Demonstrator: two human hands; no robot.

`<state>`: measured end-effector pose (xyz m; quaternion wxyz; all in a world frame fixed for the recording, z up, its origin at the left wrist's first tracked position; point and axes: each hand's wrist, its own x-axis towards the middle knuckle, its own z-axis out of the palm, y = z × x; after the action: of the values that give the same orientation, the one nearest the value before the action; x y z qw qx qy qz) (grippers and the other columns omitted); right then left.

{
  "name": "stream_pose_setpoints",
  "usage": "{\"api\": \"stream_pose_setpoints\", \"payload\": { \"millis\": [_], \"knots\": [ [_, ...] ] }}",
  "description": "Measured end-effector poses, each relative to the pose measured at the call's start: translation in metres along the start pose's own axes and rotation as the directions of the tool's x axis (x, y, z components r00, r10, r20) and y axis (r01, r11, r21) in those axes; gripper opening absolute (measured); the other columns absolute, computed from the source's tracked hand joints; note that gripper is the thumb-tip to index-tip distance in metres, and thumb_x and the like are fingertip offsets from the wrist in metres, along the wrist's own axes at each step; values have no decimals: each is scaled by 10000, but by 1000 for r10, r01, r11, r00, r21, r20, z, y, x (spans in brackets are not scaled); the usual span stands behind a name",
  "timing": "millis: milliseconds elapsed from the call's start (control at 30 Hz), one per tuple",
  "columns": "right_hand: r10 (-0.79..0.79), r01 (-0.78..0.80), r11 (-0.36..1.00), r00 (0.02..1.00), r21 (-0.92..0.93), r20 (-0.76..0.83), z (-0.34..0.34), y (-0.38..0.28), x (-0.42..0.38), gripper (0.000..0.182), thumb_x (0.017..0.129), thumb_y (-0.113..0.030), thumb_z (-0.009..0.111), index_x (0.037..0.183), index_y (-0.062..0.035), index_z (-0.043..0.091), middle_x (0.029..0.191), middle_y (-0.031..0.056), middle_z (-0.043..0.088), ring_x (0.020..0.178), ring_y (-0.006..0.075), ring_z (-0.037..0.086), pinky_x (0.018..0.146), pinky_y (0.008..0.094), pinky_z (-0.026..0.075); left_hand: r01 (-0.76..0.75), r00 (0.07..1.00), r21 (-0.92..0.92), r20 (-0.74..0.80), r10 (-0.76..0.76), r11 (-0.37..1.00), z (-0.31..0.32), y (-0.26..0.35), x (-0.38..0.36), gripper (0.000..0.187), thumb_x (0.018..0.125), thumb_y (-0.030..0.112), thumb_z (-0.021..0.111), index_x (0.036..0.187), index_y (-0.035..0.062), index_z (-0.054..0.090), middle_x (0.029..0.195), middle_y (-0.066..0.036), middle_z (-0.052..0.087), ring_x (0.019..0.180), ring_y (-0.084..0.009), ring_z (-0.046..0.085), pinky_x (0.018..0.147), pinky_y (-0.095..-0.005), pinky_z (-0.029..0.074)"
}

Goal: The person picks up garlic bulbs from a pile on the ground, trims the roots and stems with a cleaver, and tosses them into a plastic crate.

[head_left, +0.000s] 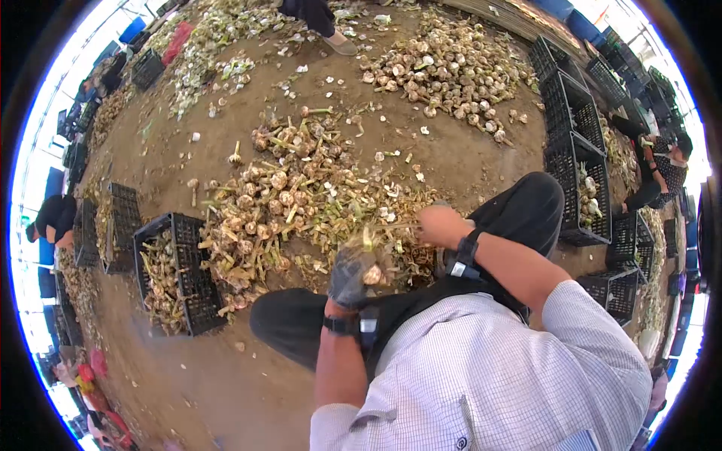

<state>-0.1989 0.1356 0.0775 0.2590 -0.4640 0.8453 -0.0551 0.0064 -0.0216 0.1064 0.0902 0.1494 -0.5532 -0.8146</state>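
My left hand [350, 278], in a dark grey glove, is closed around a garlic bulb [371, 275] whose stalk points up and away. To its right, my bare right hand [442, 226] is closed with its fingers toward the stalks; what it grips is too blurred to make out. Both hands are above my lap, at the near edge of a heap of garlic [278, 199] with cut stalks and dry leaves.
A black crate [197, 278] of garlic stands left of the heap. Another garlic pile [451, 71] lies farther off, beside stacked black crates [575, 180] at right. A person's shoe [341, 43] shows at the top, and another person [662, 173] sits at far right.
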Motion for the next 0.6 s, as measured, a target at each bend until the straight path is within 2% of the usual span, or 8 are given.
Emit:
{"api": "stream_pose_setpoints", "payload": {
  "millis": [33,133,167,267,367,433,500,600],
  "knots": [
    [27,-27,999,1000,-28,-12,13,29,-4,311,784,-279,605,847,22,651,748,221,630,688,382,612,676,475,497,114,993,-269,-11,-121,956,3,10,1,206,888,200,603,960,9,634,870,-71,672,811,-152,624,745,-306,494],
    [88,-75,986,993,149,-81,10,23,-9,399,802,-366,608,876,25,643,683,214,613,642,344,603,631,447,481,260,958,136,-159,-238,956,-6,5,7,202,913,209,559,965,32,642,899,-75,681,838,-174,638,760,-352,504],
    [99,-66,952,990,299,-96,-4,4,-12,412,803,-379,617,883,24,641,673,204,609,626,330,595,621,439,474,108,994,458,-75,-83,883,-9,-11,15,227,916,229,537,983,41,645,925,-97,681,862,-213,640,784,-375,501],
    [119,-80,800,993,594,-27,-24,-40,-6,433,787,-398,680,922,12,636,669,130,599,611,245,553,616,395,450,-217,967,962,189,168,167,-4,-47,25,285,899,274,525,1017,45,649,988,-153,673,923,-305,632,837,-415,489],
    [41,29,737,995,675,-89,-10,-58,-5,409,775,-348,711,974,2,639,724,106,616,654,202,559,639,351,457,101,995,862,-74,-73,496,6,-66,37,384,860,362,561,1075,51,627,1050,-177,652,964,-368,607,852,-444,473],
    [41,-2,669,999,743,-34,2,-52,0,402,778,-329,710,985,8,637,744,110,628,664,201,569,636,344,462,176,978,836,-87,-191,520,14,-32,33,493,838,418,576,1140,29,593,1124,-211,617,1022,-391,581,885,-451,460],
    [99,-61,684,995,727,-9,2,-44,3,363,789,-291,698,978,14,640,766,114,643,676,198,581,626,338,470,352,913,828,-203,-353,437,5,-57,40,688,817,509,576,1242,-29,522,1232,-283,538,1121,-410,530,949,-428,437],
    [214,-128,788,974,603,-72,-10,11,34,336,790,-271,695,989,-3,653,761,119,654,700,207,617,625,333,487,250,966,932,-224,-126,261,-21,-143,51,784,794,553,586,1272,-61,489,1262,-307,510,1169,-415,502,989,-403,417]
  ]
}}
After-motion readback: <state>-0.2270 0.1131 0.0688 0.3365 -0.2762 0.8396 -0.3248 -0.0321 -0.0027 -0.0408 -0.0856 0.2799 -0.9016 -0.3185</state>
